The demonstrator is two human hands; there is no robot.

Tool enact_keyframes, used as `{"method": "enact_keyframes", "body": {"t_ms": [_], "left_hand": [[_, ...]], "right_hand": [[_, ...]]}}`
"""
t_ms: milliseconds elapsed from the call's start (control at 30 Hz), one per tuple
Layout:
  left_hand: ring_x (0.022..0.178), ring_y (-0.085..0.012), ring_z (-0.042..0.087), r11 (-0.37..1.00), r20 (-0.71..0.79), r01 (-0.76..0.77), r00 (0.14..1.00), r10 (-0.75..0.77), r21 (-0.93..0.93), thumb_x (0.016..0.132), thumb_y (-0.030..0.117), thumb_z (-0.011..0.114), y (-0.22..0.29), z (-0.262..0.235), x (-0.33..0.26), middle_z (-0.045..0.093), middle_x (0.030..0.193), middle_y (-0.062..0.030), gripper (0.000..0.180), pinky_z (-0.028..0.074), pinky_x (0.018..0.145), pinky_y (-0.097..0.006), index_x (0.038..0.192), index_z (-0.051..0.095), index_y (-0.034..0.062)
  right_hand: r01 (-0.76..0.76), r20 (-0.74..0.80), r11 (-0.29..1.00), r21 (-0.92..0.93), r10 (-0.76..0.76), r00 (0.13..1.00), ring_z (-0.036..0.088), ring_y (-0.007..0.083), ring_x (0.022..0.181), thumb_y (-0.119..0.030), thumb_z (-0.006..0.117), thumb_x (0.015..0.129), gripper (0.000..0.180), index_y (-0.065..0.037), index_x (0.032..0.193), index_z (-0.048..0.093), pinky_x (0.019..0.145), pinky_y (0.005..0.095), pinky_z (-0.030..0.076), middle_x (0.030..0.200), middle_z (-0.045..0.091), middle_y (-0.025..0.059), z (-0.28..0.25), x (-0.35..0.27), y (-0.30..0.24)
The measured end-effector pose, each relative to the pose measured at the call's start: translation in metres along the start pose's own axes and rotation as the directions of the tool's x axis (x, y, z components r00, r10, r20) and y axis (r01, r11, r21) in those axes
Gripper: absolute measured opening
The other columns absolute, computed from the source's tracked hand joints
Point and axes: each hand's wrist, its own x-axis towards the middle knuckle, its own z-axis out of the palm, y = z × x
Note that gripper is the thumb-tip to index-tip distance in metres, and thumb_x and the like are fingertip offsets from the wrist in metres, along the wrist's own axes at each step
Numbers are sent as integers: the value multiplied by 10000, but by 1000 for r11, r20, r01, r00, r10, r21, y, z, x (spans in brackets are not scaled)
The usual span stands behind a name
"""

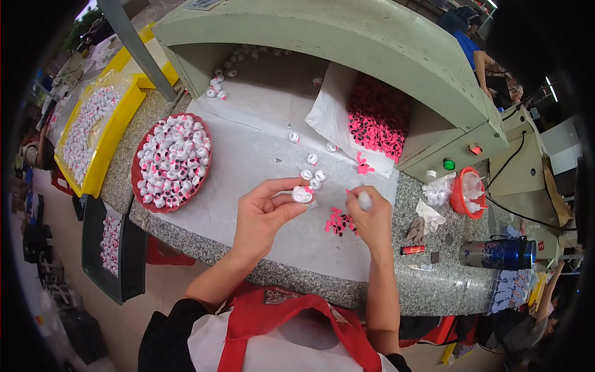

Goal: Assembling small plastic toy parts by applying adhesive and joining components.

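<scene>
My left hand (263, 214) pinches a small white figurine head (302, 194) with a bit of pink on it, between thumb and fingertips. To its right, my right hand (374, 220) is closed round a white round-ended tool (364, 200); its exact kind is hidden by the fingers. A speck of pink shows at these fingertips. Just beyond my left hand stand several more white heads (312, 173) on the white sheet (248, 149). Loose pink pieces (338, 222), some with dark faces, lie beside my right hand.
A red bowl (137, 167) heaped with white-and-pink heads stands at left, near a yellow tray (118, 146). Under the green-grey hood (322, 31) lies a pile of pink pieces (378, 118). An orange basket (458, 192) and blue tumbler (499, 253) stand at right.
</scene>
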Motion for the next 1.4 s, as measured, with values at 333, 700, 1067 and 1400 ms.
{"method": "enact_keyframes", "body": {"t_ms": [333,700,1067,1400], "left_hand": [[991,-185,546,994,153,-105,983,98,37,753,-144,540,-1,25,-6,528,1089,-125,332,481,855,-277,1072,509,-60],[1018,-215,537,996,162,-88,983,82,33,737,-159,536,-2,25,-8,512,1107,-152,339,469,851,-284,1061,517,-60],[1027,-195,520,992,246,-121,963,110,29,746,-159,523,-4,23,-10,483,1124,-142,299,483,844,-267,1022,555,-49],[973,-245,561,995,229,13,973,11,-103,735,-126,561,3,24,-12,536,1073,-205,292,485,827,-316,1018,557,-54]], "right_hand": [[189,49,838,511,-248,968,544,86,563,64,640,682,141,45,819,614,462,182,431,748,586,79,-55,-46,-73],[106,109,819,564,-201,973,565,107,595,91,638,668,157,53,819,616,451,186,447,783,590,98,-53,-49,-67],[-74,89,814,576,27,996,536,71,552,20,681,685,113,26,769,604,452,180,421,725,605,62,-43,-49,-71],[42,-2,799,600,-51,999,524,84,609,50,696,645,189,13,817,628,537,192,401,710,587,40,-32,-57,-68]]}}
